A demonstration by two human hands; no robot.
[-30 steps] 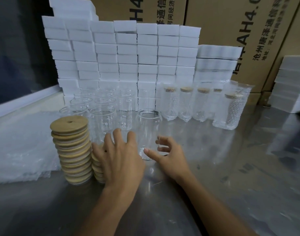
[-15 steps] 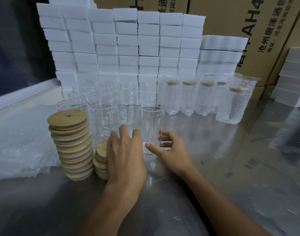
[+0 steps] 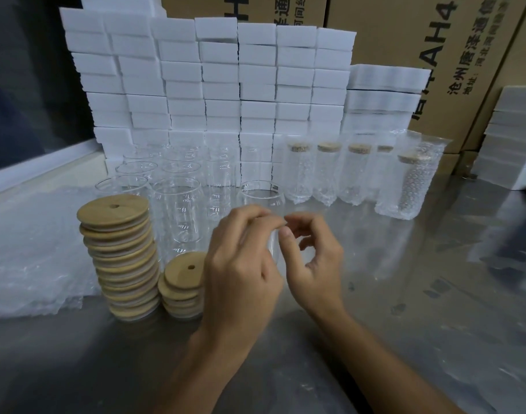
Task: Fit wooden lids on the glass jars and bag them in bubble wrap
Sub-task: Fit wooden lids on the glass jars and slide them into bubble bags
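A clear glass jar (image 3: 261, 194) without a lid stands upright on the steel table (image 3: 405, 309). Directly in front of it are both hands. My left hand (image 3: 241, 264) shows its back, with the fingers curled so the tips sit against the jar's front. My right hand (image 3: 314, 258) is curled too, its thumb tip meeting the left fingertips. I see nothing held between them. Left of the hands stand a tall stack of wooden lids (image 3: 121, 258) and a short stack of lids (image 3: 182, 282). Several more bare jars (image 3: 176, 210) stand behind the stacks.
Several lidded jars in bubble wrap (image 3: 405, 186) line up at the back right. Flat bubble-wrap bags (image 3: 29, 249) lie at the left. A wall of white foam blocks (image 3: 220, 85) and cardboard boxes (image 3: 435, 40) close off the back.
Both hands lay flat with spread fingers beside the jar's base. They have risen and curled, and their fingertips now meet in front of the jar. The camera has moved closer.
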